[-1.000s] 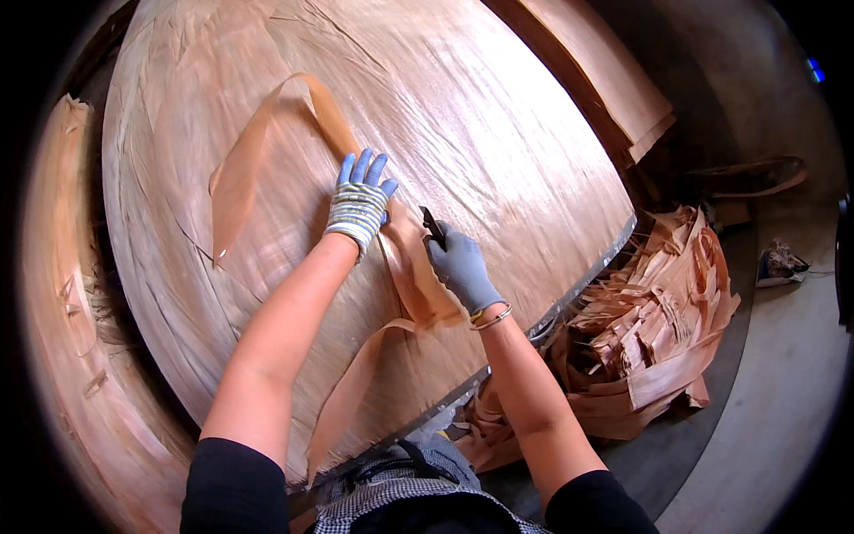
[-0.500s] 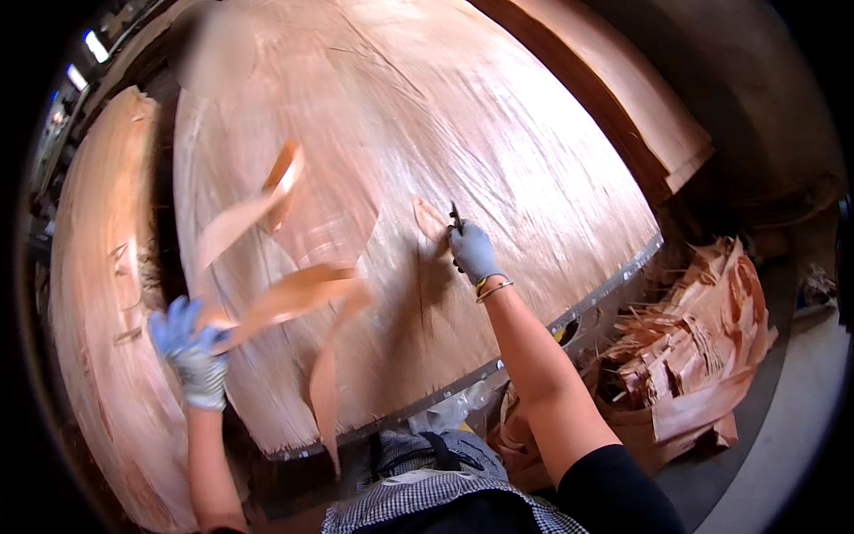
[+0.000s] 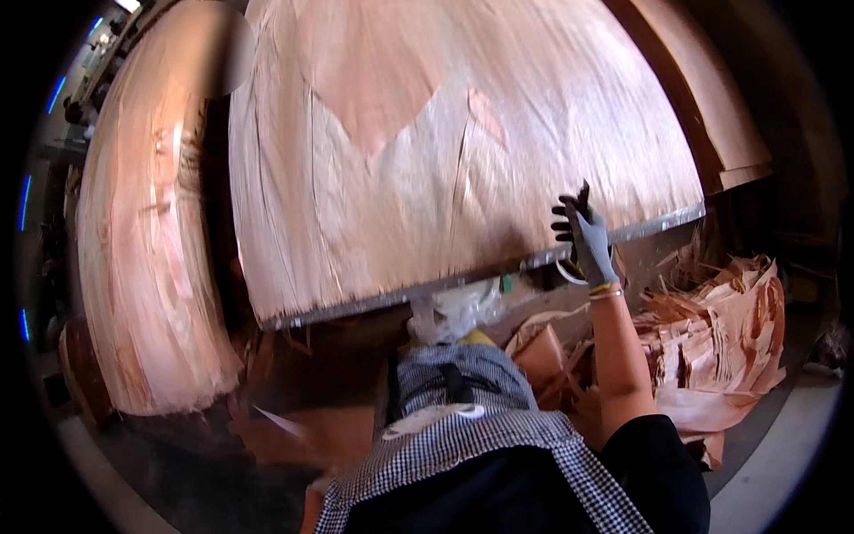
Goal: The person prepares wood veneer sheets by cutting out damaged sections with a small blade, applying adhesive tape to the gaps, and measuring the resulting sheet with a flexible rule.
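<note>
My right hand is over the near right edge of a large veneer stack, in a grey glove with dark fingertips. Several of its fingers stretch leftward, and a small dark pointed tool juts up from beside them. How it is gripped is partly hidden. On the top sheet lie a darker, pointed veneer area and a narrow, leaf-shaped patch. Of my left arm only a sliver of forearm shows at the lower edge; that hand is out of sight.
A second long veneer stack stands to the left across a dark gap. A heap of torn veneer scraps lies at the right. Clear plastic hangs by the stack's metal front edge. More veneer sheets lie beyond the right side.
My left hand and the loose veneer strips by it have left the sheet. My right hand has drawn back from the leaf-shaped patch to the near edge. The view has shifted.
</note>
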### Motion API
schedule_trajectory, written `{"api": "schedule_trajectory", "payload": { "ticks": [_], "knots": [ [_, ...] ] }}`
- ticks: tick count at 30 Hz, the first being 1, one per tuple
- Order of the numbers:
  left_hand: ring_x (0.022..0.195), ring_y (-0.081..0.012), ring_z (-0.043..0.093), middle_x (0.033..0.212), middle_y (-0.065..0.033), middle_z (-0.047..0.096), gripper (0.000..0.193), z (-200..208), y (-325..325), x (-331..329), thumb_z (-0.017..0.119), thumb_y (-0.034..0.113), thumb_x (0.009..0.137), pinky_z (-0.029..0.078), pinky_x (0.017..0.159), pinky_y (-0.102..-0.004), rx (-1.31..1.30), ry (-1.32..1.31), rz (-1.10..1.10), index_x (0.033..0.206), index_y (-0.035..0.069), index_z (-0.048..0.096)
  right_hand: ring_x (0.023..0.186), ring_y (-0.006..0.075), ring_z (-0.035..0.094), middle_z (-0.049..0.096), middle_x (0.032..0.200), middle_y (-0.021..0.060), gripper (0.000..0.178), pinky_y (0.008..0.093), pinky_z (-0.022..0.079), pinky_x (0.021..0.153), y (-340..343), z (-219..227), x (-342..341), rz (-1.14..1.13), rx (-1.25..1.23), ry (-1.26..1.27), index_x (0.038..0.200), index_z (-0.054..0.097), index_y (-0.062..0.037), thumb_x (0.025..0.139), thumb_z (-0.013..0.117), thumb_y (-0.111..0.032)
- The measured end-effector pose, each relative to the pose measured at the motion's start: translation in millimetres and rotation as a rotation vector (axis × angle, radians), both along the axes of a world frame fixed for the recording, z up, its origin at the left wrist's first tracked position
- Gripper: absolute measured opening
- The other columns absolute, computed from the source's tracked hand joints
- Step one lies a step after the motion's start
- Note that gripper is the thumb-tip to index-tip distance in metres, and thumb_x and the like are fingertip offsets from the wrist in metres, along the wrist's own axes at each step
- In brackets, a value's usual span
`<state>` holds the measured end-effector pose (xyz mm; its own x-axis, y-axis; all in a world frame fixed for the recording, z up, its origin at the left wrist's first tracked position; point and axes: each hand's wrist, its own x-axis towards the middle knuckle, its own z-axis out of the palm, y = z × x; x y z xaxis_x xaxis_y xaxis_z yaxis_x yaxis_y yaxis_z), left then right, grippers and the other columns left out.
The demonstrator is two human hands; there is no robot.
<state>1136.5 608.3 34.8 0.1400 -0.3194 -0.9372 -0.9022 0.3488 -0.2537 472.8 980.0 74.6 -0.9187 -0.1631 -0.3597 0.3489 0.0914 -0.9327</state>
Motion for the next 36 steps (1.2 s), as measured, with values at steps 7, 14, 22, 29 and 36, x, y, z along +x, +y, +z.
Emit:
{"api": "schedule_trajectory", "payload": {
  "ticks": [7, 14, 22, 29, 36],
  "knots": [
    [0.106, -0.0272, 0.059, 0.116, -0.0159, 0.062, 0.05, -57, -31, -98, 0.054, 0.037, 0.093, 0.044, 0.094, -0.0332, -0.22, 0.685, 0.228, 0.124, -0.002, 0.054, 0.084, 0.0201, 0.068, 0.069, 0.099, 0.0097, 0.018, 0.03, 0.053, 0.069, 28, -104, 162, 0.307, 0.293, -0.209, 0.1, 0.069, -0.0017, 0.087, 0.058, -0.008],
    [0.102, -0.0199, 0.06, 0.111, -0.0114, 0.065, 0.03, 16, 23, -181, 0.054, 0.02, 0.094, 0.046, 0.091, -0.031, -0.04, 1.09, 0.097, 0.117, 0.001, 0.059, 0.092, 0.0371, 0.062, 0.064, 0.098, 0.0186, 0.021, 0.0429, 0.049, 0.083, -62, -126, 234, 0.797, 0.577, 0.314, 0.094, 0.068, -0.007, 0.076, 0.058, -0.013],
    [0.11, -0.0336, 0.056, 0.122, -0.0169, 0.059, 0.045, 14, 62, -117, 0.053, 0.036, 0.089, 0.043, 0.097, -0.04, 0.091, 0.707, -0.559, 0.122, 0.005, 0.058, 0.095, 0.0366, 0.062, 0.065, 0.103, 0.0199, 0.029, 0.041, 0.05, 0.082, -65, -200, 294, 0.62, 0.506, -0.036, 0.106, 0.066, -0.0089, 0.079, 0.058, -0.013],
    [0.11, -0.0344, 0.056, 0.121, -0.0167, 0.059, 0.044, 7, 59, -146, 0.053, 0.036, 0.089, 0.043, 0.096, -0.0414, 0.056, 0.864, -0.646, 0.121, 0.005, 0.058, 0.081, 0.0144, 0.062, 0.064, 0.097, 0.0071, 0.036, 0.0291, 0.053, 0.066, -42, -188, 301, 0.427, 0.136, -0.4, 0.122, 0.058, -0.006, 0.087, 0.05, -0.002],
    [0.107, -0.0255, 0.059, 0.122, -0.0156, 0.058, 0.045, 25, 135, -254, 0.052, 0.031, 0.096, 0.043, 0.098, -0.038, 1.198, 0.786, 0.762, 0.126, -0.002, 0.05, 0.102, 0.0316, 0.06, 0.055, 0.125, 0.0132, 0.036, 0.0382, 0.049, 0.086, -26, 15, 352, 1.142, 0.312, 0.584, 0.119, 0.058, -0.0069, 0.083, 0.056, -0.01]
  ]
}}
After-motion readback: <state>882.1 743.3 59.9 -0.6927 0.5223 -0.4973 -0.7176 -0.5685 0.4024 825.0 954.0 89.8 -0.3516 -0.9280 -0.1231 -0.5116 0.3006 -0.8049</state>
